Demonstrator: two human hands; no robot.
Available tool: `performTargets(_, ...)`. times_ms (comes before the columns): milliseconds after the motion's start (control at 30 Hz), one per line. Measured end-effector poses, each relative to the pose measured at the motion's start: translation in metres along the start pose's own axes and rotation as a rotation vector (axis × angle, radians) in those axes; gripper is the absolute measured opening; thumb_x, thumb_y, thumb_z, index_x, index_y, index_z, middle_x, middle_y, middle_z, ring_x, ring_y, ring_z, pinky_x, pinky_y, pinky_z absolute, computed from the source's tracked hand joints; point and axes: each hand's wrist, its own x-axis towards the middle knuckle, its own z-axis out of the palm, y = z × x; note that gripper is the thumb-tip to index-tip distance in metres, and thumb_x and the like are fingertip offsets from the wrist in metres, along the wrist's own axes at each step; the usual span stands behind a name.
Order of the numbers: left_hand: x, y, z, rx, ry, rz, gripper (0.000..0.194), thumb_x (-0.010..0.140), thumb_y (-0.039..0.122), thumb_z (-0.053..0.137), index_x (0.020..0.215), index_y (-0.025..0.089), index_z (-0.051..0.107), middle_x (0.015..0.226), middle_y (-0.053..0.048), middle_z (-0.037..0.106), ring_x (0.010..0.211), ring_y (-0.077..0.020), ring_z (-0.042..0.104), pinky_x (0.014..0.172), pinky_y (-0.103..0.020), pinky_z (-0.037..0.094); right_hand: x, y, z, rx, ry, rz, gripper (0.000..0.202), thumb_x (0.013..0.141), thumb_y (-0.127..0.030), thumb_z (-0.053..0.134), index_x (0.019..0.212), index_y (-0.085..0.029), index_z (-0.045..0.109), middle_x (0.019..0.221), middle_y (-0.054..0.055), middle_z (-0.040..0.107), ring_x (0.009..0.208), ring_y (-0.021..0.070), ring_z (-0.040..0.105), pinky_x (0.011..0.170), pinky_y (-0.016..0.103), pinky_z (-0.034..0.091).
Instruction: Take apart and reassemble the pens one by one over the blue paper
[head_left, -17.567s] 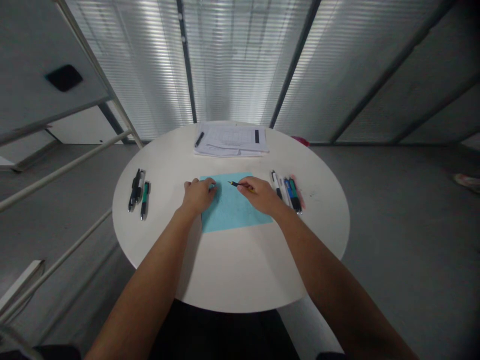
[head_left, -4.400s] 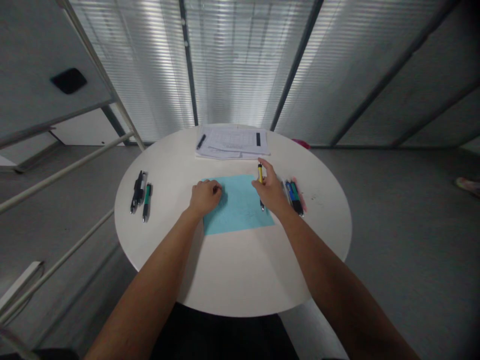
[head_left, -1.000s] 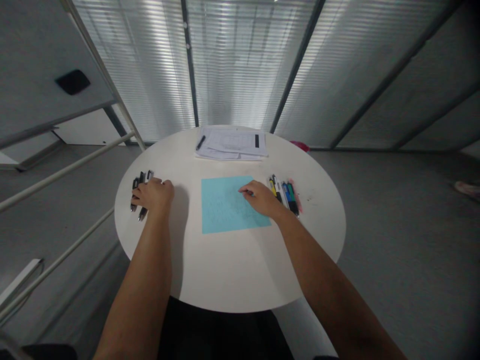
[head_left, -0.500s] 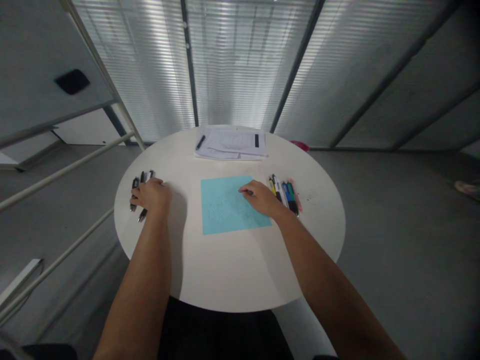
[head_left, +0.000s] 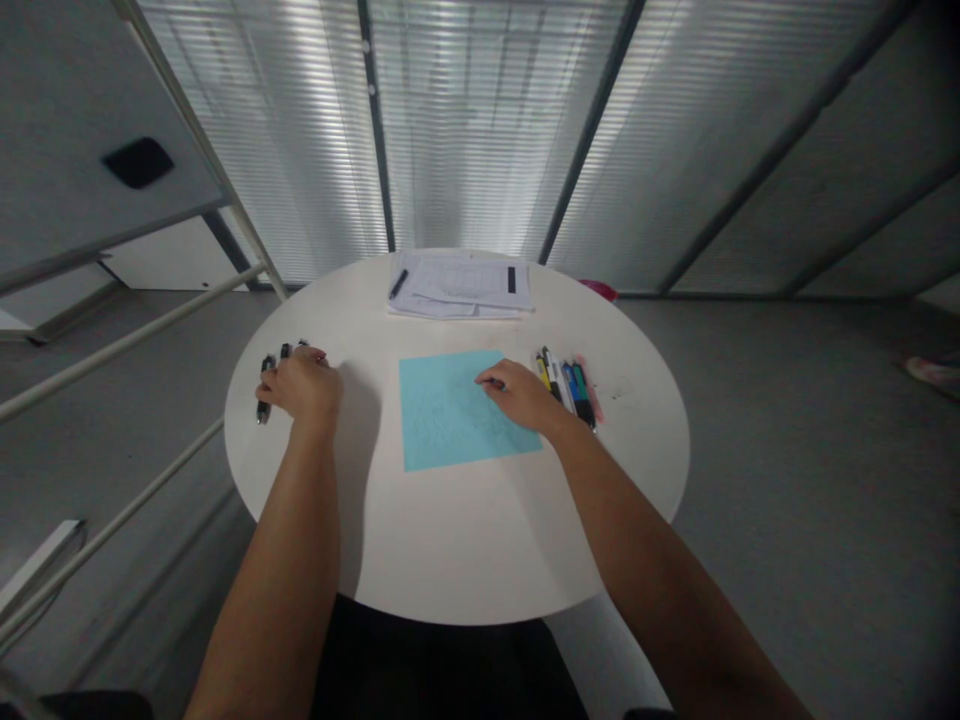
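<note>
My left hand (head_left: 302, 385) is at the left side of the round white table, palm down with fingers curled over a group of dark pens. It appears closed on a pen, mostly hidden under the palm. One black pen (head_left: 264, 398) shows beside its outer fingers. A light blue sheet (head_left: 442, 430) with faint handwriting lies in the middle of the table. On its right part rests my right hand (head_left: 517, 398), fingers closed around a dark pen (head_left: 495, 383) whose tip I cannot make out. Right of that hand lies a row of coloured pens and markers (head_left: 574, 385).
White printed papers (head_left: 465, 285) are stacked at the table's far edge, with a black pen (head_left: 399, 284) on top. Behind the table are windows with blinds (head_left: 465, 130). A metal rail (head_left: 135, 330) runs along the left. Something pink (head_left: 598, 290) shows past the far right rim.
My left hand has shifted slightly up and left over the pens. The pen end that stuck out below it is no longer visible. My right hand stays on the blue sheet.
</note>
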Motion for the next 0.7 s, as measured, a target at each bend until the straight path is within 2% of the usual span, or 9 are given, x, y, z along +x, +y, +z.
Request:
performTargets(167,-0.006,0.007,-0.005,-0.169,-0.037,0.206,0.022,0.079,0.021,0.052,0.094,0.020,0.068,0.092,-0.013,0.065,0.088,-0.0285,0.058,0.083,-0.046,0.041,0.000,0.002,0.001,0.000,-0.007,0.003,0.020,0.087,-0.017,0.053,0.096,-0.019,0.071,0.093,0.007,0.065,0.084,0.0160,0.059,0.080,0.030,0.045)
performTargets(333,-0.013,0.014,-0.002,-0.347,0.000,0.380,0.018,0.080,0.019,0.052,0.091,0.019,0.067,0.088,-0.009,0.063,0.081,-0.0223,0.057,0.083,-0.039,0.044,0.000,0.000,0.001,0.001,-0.003,-0.003,0.021,0.087,-0.016,0.053,0.097,-0.019,0.070,0.095,0.007,0.066,0.085,0.0166,0.059,0.082,0.031,0.045)
performTargets(433,-0.020,0.020,0.003,-0.431,-0.018,0.490,0.018,0.082,0.019,0.052,0.092,0.018,0.067,0.090,-0.008,0.062,0.076,-0.0192,0.057,0.082,-0.037,0.046,-0.001,-0.003,0.000,0.009,0.017,-0.022,0.022,0.087,-0.014,0.051,0.098,-0.019,0.070,0.095,0.007,0.066,0.087,0.0164,0.059,0.082,0.031,0.044)
performTargets(567,-0.034,0.030,0.009,-0.536,-0.100,0.656,0.020,0.085,0.018,0.051,0.096,0.018,0.067,0.095,-0.008,0.061,0.079,-0.0179,0.058,0.079,-0.034,0.048,-0.001,-0.004,0.001,0.019,0.055,-0.029,0.023,0.089,-0.016,0.049,0.101,-0.019,0.068,0.096,0.006,0.064,0.088,0.0157,0.059,0.083,0.030,0.044)
performTargets(700,-0.048,0.037,0.013,-0.550,-0.185,0.785,0.019,0.087,0.018,0.051,0.097,0.019,0.067,0.097,-0.008,0.061,0.085,-0.0179,0.059,0.079,-0.033,0.049,0.000,0.000,0.002,-0.028,0.080,0.068,0.026,0.085,-0.017,0.053,0.107,-0.020,0.067,0.099,0.007,0.061,0.084,0.0161,0.057,0.080,0.031,0.045)
